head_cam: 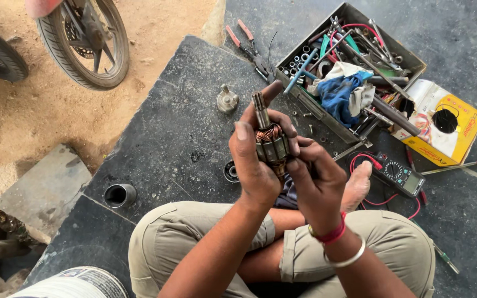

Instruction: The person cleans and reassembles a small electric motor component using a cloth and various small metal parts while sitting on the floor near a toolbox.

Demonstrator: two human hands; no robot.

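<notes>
I sit cross-legged on a dark stone slab (183, 110). A motor armature (269, 138) with copper windings and a steel shaft pointing up is held in front of me. My left hand (255, 160) wraps around its left side, thumb up along the core. My right hand (316, 176) grips its lower right side, fingers curled on the windings. A red thread band and a metal bangle sit on my right wrist.
An open metal toolbox (354, 72) full of wrenches, sockets and a blue rag lies ahead right. Beside it are a yellow box (443, 127), a multimeter (401, 175) with red leads, pliers (247, 44), a small metal part (227, 100), a bearing (231, 171) and a metal sleeve (120, 195). Motorcycle wheels (86, 44) stand on the dirt.
</notes>
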